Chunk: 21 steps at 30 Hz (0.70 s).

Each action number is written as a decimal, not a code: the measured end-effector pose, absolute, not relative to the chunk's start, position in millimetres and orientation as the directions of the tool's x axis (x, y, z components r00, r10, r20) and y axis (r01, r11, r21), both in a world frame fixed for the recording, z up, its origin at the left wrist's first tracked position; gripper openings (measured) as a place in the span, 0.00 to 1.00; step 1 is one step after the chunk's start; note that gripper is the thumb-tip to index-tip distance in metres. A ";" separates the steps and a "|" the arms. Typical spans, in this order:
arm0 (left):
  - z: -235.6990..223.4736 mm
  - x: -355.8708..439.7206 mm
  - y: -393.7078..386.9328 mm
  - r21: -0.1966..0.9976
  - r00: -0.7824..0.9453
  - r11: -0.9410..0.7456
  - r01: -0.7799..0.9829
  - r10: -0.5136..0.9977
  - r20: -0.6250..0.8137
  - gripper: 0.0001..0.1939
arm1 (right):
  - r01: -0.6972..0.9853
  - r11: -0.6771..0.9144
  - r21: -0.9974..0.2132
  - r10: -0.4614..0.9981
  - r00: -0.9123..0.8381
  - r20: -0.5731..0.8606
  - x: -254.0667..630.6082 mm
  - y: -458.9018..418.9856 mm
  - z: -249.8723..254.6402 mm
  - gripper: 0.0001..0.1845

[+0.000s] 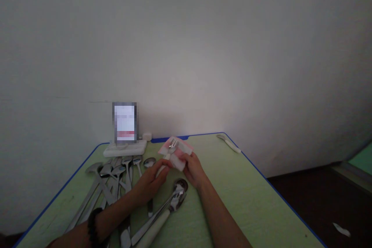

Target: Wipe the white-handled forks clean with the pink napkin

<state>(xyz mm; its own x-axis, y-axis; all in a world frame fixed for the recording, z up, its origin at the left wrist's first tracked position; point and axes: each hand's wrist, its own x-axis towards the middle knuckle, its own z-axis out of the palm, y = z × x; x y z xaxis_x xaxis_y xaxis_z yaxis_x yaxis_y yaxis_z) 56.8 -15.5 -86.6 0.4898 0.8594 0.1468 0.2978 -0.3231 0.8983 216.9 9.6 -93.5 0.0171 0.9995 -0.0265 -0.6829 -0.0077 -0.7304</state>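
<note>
My left hand [155,176] is closed around the pale handle of a fork [173,146], whose metal tines point up and away from me. In my right hand [192,166] is a pink and white cloth [185,148], spread behind and under the fork's head. The cloth looks thin and may be a tissue or wipe; I cannot tell which. Just below my hands lie several spoons [180,188] and a fork with a pale handle [159,223], bunched together on the table. A dark-handled spoon [150,162] rests partly behind my left hand.
Ladles and spoons [106,178] lie in a pile on the left of the green table [232,201]. A phone [125,122] with a blurred screen stands on a white base [124,149] by the wall. One pale-handled utensil [229,144] lies at the far right edge.
</note>
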 end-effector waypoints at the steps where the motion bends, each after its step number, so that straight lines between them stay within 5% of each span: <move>1: -86.0 56.8 -15.9 0.904 0.490 -0.314 0.289 0.860 0.142 0.16 | -0.680 -0.017 -0.733 0.999 0.019 -0.042 216.8 9.8 -93.8 0.14; 8: -89.4 56.7 -17.0 0.956 0.478 -0.207 0.207 0.874 0.086 0.18 | -0.683 -0.017 -0.730 0.993 0.075 -0.093 216.8 14.4 -99.0 0.11; 15: -89.6 59.6 -14.0 0.928 0.369 -0.249 0.277 0.919 0.137 0.33 | -0.740 0.012 -0.673 0.994 0.080 -0.070 216.8 17.4 -99.8 0.13; 21: -82.9 61.6 -14.8 0.867 0.383 -0.311 0.389 0.911 0.155 0.28 | -0.790 -0.053 -0.610 0.998 -0.014 -0.069 219.2 13.7 -89.7 0.18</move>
